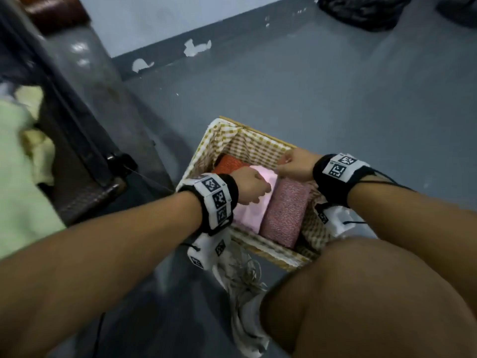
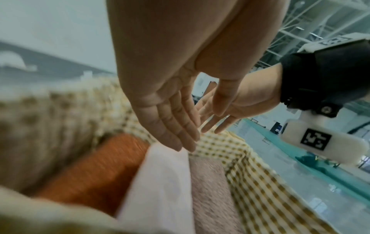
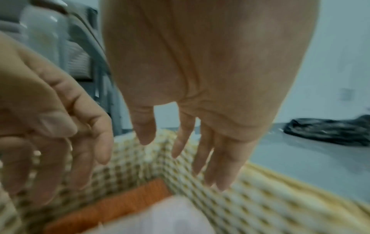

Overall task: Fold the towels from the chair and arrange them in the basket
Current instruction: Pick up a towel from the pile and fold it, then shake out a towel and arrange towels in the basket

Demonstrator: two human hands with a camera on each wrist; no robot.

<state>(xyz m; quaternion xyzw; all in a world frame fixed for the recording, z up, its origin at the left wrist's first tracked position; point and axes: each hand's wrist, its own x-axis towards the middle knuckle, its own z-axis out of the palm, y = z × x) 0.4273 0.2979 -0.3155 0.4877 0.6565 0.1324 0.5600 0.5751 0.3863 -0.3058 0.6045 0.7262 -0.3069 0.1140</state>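
The pink towel [image 1: 254,202] stands on edge in the basket [image 1: 260,248], between the orange towel [image 1: 228,162] and the speckled rose towel [image 1: 287,211], touching both. Both your hands are over the basket with fingers straight and holding nothing: your left hand [image 1: 251,186] is above the pink towel's near half, your right hand [image 1: 296,164] by the basket's far wall. The left wrist view shows your left fingertips [image 2: 185,142] right at the towel's far upper corner. Press flat along the top fold, not at one corner, so it sits level with its neighbours. Keep the checked liner [image 1: 247,144] out from under it. More towels [image 1: 20,182] wait on the chair [image 1: 85,161], left of the basket.
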